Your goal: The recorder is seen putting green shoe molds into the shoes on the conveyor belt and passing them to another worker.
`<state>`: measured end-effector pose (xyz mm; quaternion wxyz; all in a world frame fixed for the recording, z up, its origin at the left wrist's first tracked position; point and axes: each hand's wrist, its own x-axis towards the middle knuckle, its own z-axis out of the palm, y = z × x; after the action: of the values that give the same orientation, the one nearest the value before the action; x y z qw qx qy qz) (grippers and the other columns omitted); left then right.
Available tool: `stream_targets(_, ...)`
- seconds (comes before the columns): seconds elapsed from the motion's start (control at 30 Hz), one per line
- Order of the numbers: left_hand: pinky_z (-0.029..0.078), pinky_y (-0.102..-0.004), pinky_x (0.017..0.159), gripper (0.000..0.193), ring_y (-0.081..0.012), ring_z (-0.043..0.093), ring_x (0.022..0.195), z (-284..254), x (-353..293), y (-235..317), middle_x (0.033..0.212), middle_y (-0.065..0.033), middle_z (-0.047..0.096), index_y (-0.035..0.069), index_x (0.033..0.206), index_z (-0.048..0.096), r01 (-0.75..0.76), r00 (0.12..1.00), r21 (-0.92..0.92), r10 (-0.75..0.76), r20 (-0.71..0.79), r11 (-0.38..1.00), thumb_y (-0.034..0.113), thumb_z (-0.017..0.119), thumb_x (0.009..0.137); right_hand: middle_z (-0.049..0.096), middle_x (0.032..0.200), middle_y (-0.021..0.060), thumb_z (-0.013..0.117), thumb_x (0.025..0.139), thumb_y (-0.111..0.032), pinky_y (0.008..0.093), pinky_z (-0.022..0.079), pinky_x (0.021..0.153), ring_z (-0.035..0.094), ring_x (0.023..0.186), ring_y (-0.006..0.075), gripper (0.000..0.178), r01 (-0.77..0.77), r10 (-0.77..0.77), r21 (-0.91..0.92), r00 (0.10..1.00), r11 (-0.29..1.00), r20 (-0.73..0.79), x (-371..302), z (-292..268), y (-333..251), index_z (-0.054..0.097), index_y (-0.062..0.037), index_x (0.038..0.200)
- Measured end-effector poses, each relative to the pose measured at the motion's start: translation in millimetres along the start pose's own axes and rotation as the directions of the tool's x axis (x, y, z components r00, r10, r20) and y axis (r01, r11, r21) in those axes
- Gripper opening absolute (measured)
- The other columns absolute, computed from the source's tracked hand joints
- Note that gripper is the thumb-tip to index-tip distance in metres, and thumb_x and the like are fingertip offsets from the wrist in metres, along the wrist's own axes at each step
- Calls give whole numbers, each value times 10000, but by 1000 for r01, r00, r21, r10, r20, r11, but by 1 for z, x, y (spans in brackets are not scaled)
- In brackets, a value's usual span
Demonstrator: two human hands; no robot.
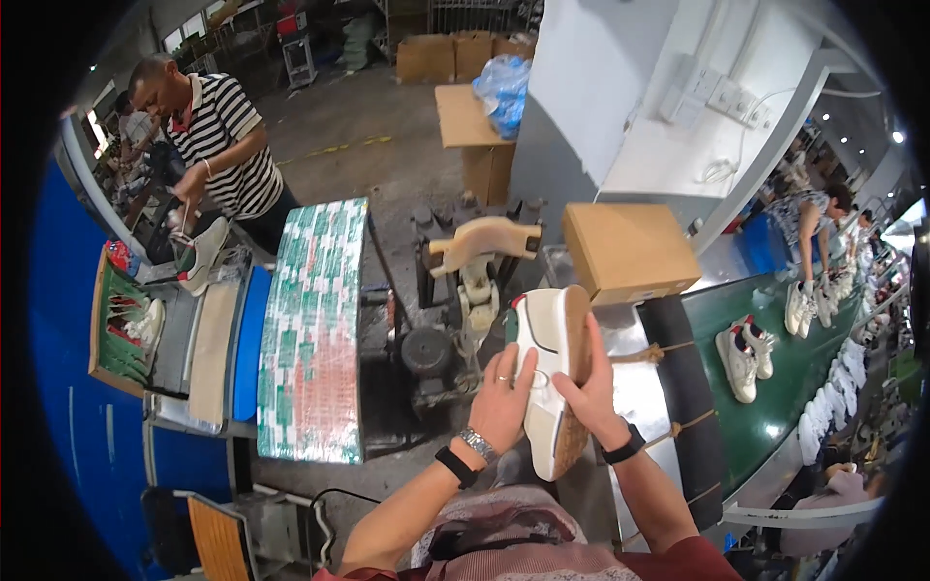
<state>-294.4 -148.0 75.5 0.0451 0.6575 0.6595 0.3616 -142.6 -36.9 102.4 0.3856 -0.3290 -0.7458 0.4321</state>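
Two hands hold one white shoe [544,373] between them, just in front of the person's chest; the left hand [501,399] presses flat on its white side, and the right hand [588,387] wraps the tan sole [577,341]. Both hands are closed on the shoe. It looks light; the sole seems stiff and a bit grippy, the upper softer, so the sides by the middle are the safe place to hold. Its long way runs from near the person up and away, with the sole facing right.
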Motion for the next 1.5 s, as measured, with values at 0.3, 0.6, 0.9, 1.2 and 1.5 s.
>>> stream_targets(0.3,418,-443,1090,621,-335,526,1256,15,24,-23,1336,-172,530,-2,1433,407,186,951,-559,-291,-103,808,318,630,950,508,1306,325,729,775,-428,526,557,819,643,983,517,1067,-9,119,-612,983,791,139,58,45,-51,182,-80,1622)
stream_targets(0.6,536,-406,937,590,-258,668,1076,34,-44,-65,1178,-105,698,43,1362,599,340,917,-760,-375,137,554,350,747,881,481,1206,267,703,801,-307,482,563,696,653,810,448,1032,56,97,-590,969,806,225,34,28,-56,136,-108,1639)
stream_targets(0.9,508,-446,1003,508,-298,642,1162,53,-70,-58,1253,-115,680,8,1368,585,457,640,-589,-213,738,-667,340,642,987,463,1198,247,713,790,-290,481,568,701,667,812,425,1065,40,61,-577,986,815,154,16,36,-55,102,-129,1647)
stream_targets(1.2,513,-411,1005,532,-231,601,1213,40,-36,1,1252,-98,661,-21,1384,548,283,648,-625,-336,684,-728,260,700,958,455,1362,269,696,815,-234,451,577,849,667,1060,408,1031,-30,103,-586,990,810,93,-6,37,-80,94,-92,1641)
stream_targets(1.5,516,-397,985,483,-227,625,1161,29,-65,-4,1213,-113,682,-34,1337,581,473,657,-720,-340,673,-508,216,706,944,499,1358,285,786,795,-331,519,518,917,593,1138,472,974,-49,-29,-464,987,884,-160,-65,33,-101,287,-109,1601)
